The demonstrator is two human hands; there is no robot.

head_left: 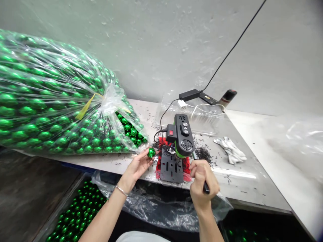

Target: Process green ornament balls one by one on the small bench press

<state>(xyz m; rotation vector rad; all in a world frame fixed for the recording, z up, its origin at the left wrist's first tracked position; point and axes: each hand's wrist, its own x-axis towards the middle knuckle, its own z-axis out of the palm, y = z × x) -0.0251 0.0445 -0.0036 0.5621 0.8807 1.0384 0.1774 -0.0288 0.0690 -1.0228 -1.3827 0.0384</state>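
Note:
A shiny green ball (151, 152) is pinched in the fingertips of my left hand (138, 164), just left of a small black bench drill press (185, 134). My right hand (204, 178) is wrapped round the press's lever handle (206, 188), whose black end sticks out below the fist. Under the press head lies its slotted black base plate (171, 168), on a red mat (186, 168). The tool under the head is mostly hidden by the housing.
A big clear bag (50, 101) of green balls fills the left of the table. More balls lie in a plastic-lined bin (78, 208) below. Dark shavings (203, 154), white gloves (230, 150), a clear tray (166, 101), a power adapter (189, 94) and a dark-capped bottle (228, 95) are around the press.

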